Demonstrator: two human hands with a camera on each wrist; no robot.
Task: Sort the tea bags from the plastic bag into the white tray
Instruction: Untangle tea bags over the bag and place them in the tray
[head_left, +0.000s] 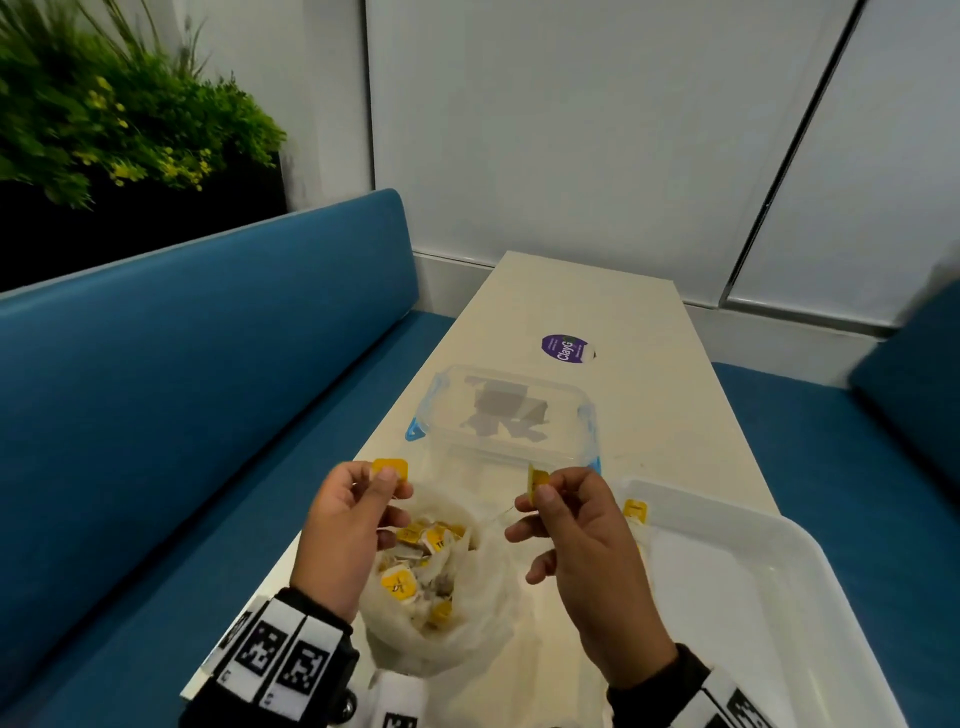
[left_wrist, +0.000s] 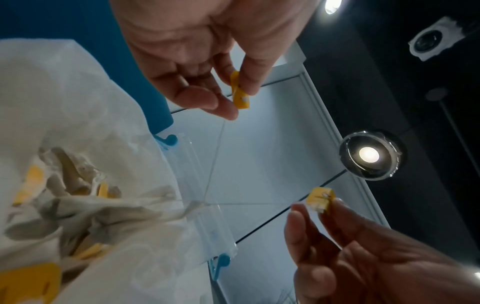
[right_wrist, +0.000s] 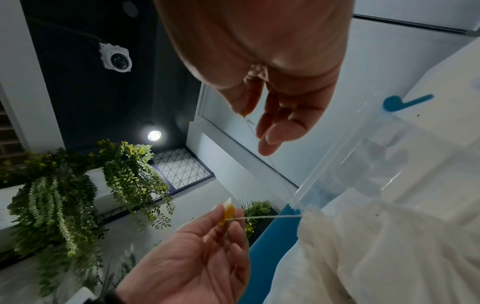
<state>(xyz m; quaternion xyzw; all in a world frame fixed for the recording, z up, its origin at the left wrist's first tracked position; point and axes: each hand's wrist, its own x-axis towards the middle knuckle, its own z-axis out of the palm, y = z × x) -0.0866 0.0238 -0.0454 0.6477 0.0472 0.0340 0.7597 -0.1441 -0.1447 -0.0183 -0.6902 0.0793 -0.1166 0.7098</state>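
Note:
A crumpled clear plastic bag full of tea bags with yellow tags sits on the table between my hands. My left hand pinches a yellow tag above the bag's left side. My right hand pinches another yellow tag above its right side. In the left wrist view thin strings run from both tags down to one point at the bag's mouth. The white tray lies right of the bag, with one yellow-tagged tea bag at its near-left corner.
A clear lidded container with blue clips stands just behind the bag. Farther back a purple sticker is on the narrow cream table. Blue bench seats flank the table, with a plant at the back left.

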